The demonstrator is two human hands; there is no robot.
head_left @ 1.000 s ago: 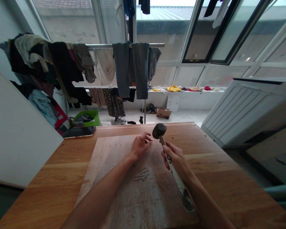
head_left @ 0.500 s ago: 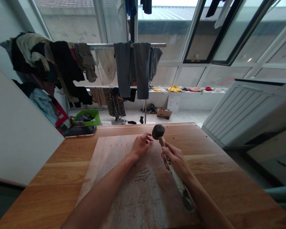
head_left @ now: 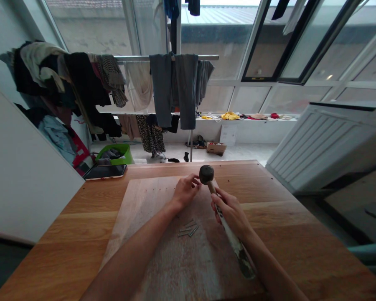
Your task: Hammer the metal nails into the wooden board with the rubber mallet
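My right hand is wrapped round the worn wooden handle of a mallet with a dark, rounded head. The mallet is tilted, its head up and away from me beside my left fingertips. At the far part of a pale wooden board, my left hand has thumb and fingers drawn together in a pinch. What they hold, if anything, is hidden. Several loose nails lie on the board between my forearms. A row of small dark dots runs along the board's far side, left of my left hand.
The board lies on a wooden table. A phone rests at the table's far left corner. Past the table stand a clothes rack hung with laundry, a green basket and a cardboard box. A white ribbed panel is at the right.
The mallet head has shifted slightly left and down, closer to my left fingertips. My left hand and the loose nails stay in place.
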